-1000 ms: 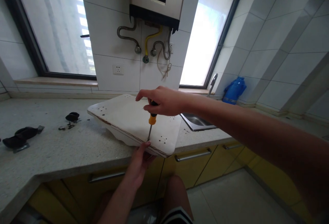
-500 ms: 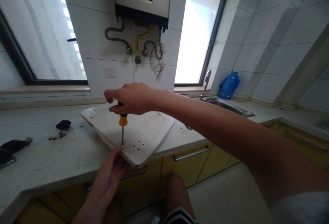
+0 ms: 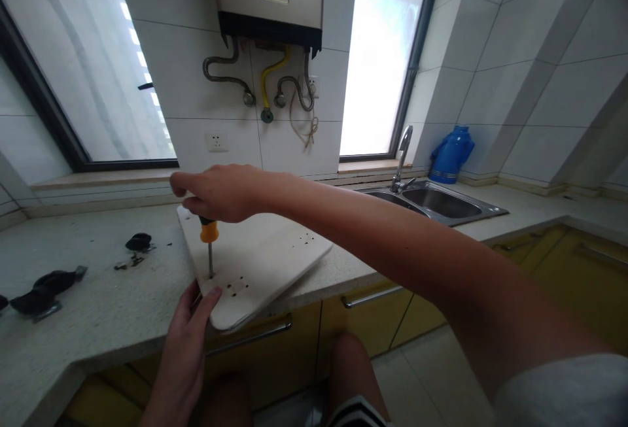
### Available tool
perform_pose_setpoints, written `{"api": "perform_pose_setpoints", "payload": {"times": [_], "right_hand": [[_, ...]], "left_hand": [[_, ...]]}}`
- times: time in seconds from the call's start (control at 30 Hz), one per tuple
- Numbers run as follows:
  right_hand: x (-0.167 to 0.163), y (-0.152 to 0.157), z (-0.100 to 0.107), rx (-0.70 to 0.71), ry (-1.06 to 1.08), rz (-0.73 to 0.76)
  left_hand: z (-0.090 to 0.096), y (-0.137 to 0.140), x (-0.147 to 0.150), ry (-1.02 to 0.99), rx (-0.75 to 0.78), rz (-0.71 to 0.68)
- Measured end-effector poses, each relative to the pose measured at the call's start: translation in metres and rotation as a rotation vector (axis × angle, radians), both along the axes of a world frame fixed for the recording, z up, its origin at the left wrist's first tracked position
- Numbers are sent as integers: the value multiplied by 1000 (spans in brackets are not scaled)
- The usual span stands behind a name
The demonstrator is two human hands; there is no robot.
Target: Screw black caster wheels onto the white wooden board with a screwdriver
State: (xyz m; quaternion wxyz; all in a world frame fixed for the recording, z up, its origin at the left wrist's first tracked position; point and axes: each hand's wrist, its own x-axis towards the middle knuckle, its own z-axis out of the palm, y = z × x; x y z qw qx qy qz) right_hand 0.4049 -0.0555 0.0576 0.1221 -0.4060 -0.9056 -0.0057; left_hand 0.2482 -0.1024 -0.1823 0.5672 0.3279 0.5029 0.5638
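My right hand (image 3: 223, 193) is closed over the top of a screwdriver (image 3: 209, 231) with a black and orange handle. The tool stands nearly upright, its tip at the top face of a white board (image 3: 267, 254) near the left edge. My left hand (image 3: 185, 332) grips that board at its near left edge, thumb on top and the other fingers mostly hidden at the side and below. Groups of small dark holes (image 3: 237, 286) mark the board near its corners. It lies on the countertop, its near corner jutting past the front edge.
Black casters (image 3: 139, 241) and small dark bits lie left of the board on the countertop (image 3: 108, 306), with more black casters (image 3: 46, 290) further left. A steel sink (image 3: 444, 201) with a faucet (image 3: 403, 155) and a blue jug (image 3: 451, 155) are at the right. Yellow drawers (image 3: 363, 325) sit below.
The board has turned and its near corner has shifted left. The screwdriver and right hand have moved left with it. My left thumb now lies on the board's top face.
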Motion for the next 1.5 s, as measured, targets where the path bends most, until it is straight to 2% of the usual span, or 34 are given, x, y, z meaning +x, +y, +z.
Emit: {"api": "perform_pose_setpoints", "payload": {"times": [0.07,0.13,0.3,0.43,0.53,0.7,0.83,1.0,1.1,1.2,1.33,1.4,1.5], "right_hand": [[-1,5,4,-64,18,85],[-3,9,5,-86,33,103],[-8,5,6,17,-13,-54],[-10,-3,12,-113,-38,58],[-11,-2,11,-143,-6,53],[-15,5,7,-105,30,-86],[-20,4,4,-192,28,-6],[-29,-1,-7,-69,-5,-39],[-29,-6,-9,-160,-49,62],[-27,-12,-11,-190,-66,55],[-23,-18,-18,-21,-88,-158],[-19,-21,-17,-30,-125,-140],[-13,-24,-11,-141,-163,-20]], "left_hand": [[-1,1,0,3,19,4],[-1,0,0,1,38,4],[6,0,-1,16,9,3],[8,8,-8,-10,-16,-9],[5,17,-14,-13,-17,-20],[-8,21,-16,-2,25,-50],[-25,16,-11,43,120,-35],[-50,20,-7,79,191,20],[-61,22,-7,100,246,26],[-66,21,-7,113,288,5],[-69,19,-6,122,321,-4],[-71,19,-6,123,328,-7],[-73,19,-5,118,339,-18]]}}
